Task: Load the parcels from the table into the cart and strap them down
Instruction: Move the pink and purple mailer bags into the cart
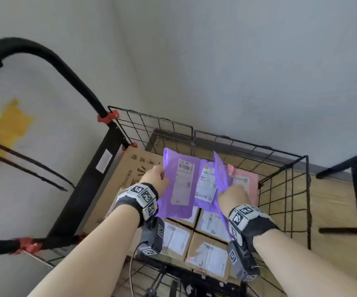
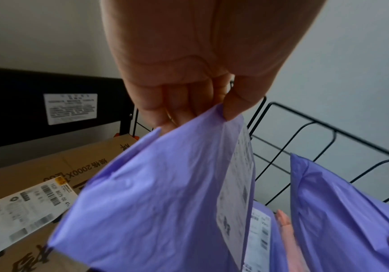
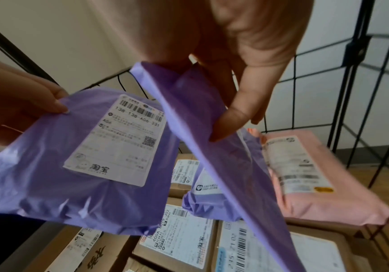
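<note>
Parcels: from the head cam, the left hand (image 1: 155, 179) holds a purple mailer (image 1: 178, 185) by its left edge, label up, long axis running near-to-far over the wire cart (image 1: 284, 189). Left wrist cam: fingers (image 2: 184, 103) pinch that mailer's top corner. Right wrist cam: the right hand (image 3: 242, 60) clamps a second purple mailer (image 3: 212, 147) edge-on, right above the pink mailer (image 3: 305, 174) and boxes (image 3: 184, 239), so I'd guess it drops first.

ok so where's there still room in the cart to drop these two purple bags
Open spot: the small cardboard boxes at the near side, below both hands. Also the big flat carton along the left wall. The far right corner is crowded: a pink mailer and another purple mailer already lie there.
</note>
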Demonstrator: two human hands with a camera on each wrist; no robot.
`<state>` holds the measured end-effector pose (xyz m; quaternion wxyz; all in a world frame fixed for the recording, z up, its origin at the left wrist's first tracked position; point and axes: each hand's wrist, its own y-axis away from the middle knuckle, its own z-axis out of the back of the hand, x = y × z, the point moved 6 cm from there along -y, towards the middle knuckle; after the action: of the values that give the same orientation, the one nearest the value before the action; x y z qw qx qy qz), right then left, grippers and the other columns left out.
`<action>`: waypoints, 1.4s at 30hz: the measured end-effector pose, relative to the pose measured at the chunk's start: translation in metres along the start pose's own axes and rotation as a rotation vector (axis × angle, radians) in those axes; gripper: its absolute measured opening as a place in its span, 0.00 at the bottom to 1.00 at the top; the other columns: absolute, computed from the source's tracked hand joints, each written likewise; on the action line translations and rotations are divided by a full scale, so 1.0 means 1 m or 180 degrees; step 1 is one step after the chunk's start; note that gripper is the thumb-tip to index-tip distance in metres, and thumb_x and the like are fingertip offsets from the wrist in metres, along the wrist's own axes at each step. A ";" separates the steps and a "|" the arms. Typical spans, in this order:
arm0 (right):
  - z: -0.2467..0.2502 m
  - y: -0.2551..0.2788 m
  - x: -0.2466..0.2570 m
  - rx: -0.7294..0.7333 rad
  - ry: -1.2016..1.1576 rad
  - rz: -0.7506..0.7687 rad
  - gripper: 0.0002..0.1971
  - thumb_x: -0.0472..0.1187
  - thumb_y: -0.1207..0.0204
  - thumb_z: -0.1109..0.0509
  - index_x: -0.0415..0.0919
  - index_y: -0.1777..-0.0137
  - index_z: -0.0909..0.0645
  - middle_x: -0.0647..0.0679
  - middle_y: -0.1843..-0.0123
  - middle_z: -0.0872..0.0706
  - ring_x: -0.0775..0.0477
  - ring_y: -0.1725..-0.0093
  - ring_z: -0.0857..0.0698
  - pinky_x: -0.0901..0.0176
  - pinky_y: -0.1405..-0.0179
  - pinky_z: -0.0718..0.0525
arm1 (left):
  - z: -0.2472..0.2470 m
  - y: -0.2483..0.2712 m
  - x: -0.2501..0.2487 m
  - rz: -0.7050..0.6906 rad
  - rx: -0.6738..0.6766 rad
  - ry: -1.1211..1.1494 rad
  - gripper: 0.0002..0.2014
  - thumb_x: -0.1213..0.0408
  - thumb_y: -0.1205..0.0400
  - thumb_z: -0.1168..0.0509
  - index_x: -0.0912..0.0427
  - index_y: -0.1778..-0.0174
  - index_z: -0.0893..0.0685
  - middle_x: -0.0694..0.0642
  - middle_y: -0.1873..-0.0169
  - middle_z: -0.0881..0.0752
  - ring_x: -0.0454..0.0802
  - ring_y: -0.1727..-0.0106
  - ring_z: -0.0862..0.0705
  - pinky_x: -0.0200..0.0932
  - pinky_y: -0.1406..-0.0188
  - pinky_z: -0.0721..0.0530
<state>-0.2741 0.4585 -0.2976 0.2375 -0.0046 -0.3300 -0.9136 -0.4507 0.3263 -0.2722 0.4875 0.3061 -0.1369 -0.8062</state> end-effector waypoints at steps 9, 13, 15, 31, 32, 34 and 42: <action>-0.067 -0.054 0.025 -0.0384 -0.0622 -0.0338 0.19 0.43 0.18 0.45 0.33 0.34 0.25 0.39 0.28 0.33 0.39 0.31 0.28 0.54 0.35 0.28 | -0.046 -0.112 0.018 -0.0012 0.0123 0.0119 0.03 0.69 0.18 0.44 0.60 0.57 0.27 0.59 0.58 0.22 0.55 0.60 0.25 0.42 0.62 0.29; -0.088 -0.068 0.036 -0.0484 -0.0769 -0.0122 0.17 0.41 0.20 0.39 0.35 0.35 0.27 0.40 0.33 0.30 0.42 0.34 0.27 0.60 0.34 0.33 | -0.059 -0.135 0.040 0.0424 -0.0135 0.0569 0.15 0.66 0.17 0.42 0.63 0.35 0.29 0.64 0.40 0.20 0.63 0.42 0.19 0.45 0.51 0.26; -0.095 -0.073 0.041 -0.0431 -0.0917 -0.0092 0.18 0.41 0.21 0.38 0.36 0.33 0.30 0.40 0.33 0.31 0.40 0.34 0.26 0.58 0.36 0.31 | -0.070 -0.137 0.052 0.0509 -0.0022 0.0377 0.26 0.65 0.19 0.37 0.57 0.26 0.38 0.65 0.34 0.26 0.65 0.38 0.21 0.52 0.47 0.22; -0.120 -0.085 0.071 -0.0319 0.0344 0.0615 0.30 0.52 0.19 0.42 0.58 0.18 0.48 0.47 0.15 0.61 0.35 0.17 0.64 0.36 0.20 0.58 | -0.108 -0.132 0.063 -0.0134 0.0392 -0.0040 0.37 0.64 0.19 0.35 0.55 0.17 0.47 0.58 0.18 0.52 0.60 0.20 0.42 0.52 0.21 0.36; -0.123 -0.086 0.064 -0.0252 0.0507 0.0576 0.32 0.54 0.19 0.42 0.61 0.18 0.51 0.47 0.16 0.67 0.33 0.19 0.69 0.32 0.22 0.63 | -0.106 -0.128 0.062 -0.0125 0.0294 -0.0202 0.35 0.61 0.19 0.37 0.51 0.18 0.48 0.57 0.18 0.54 0.61 0.19 0.45 0.56 0.21 0.38; -0.131 -0.091 0.054 -0.0084 0.0665 0.0495 0.34 0.58 0.20 0.44 0.64 0.18 0.58 0.47 0.17 0.73 0.31 0.20 0.73 0.29 0.25 0.69 | -0.105 -0.120 0.050 -0.0442 0.0053 -0.0687 0.32 0.57 0.17 0.42 0.44 0.18 0.48 0.54 0.18 0.57 0.60 0.18 0.51 0.59 0.19 0.44; -0.127 -0.115 0.045 0.0476 0.0658 0.0505 0.37 0.61 0.20 0.43 0.63 0.18 0.61 0.49 0.17 0.73 0.31 0.20 0.72 0.35 0.19 0.64 | -0.145 -0.106 0.044 -0.1076 0.0698 -0.1754 0.25 0.54 0.13 0.53 0.39 0.19 0.49 0.44 0.17 0.59 0.52 0.16 0.58 0.60 0.18 0.59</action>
<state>-0.3456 0.4395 -0.4589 0.3413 0.0811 -0.3695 -0.8605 -0.4486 0.3509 -0.4557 0.2558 0.1457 -0.2966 -0.9085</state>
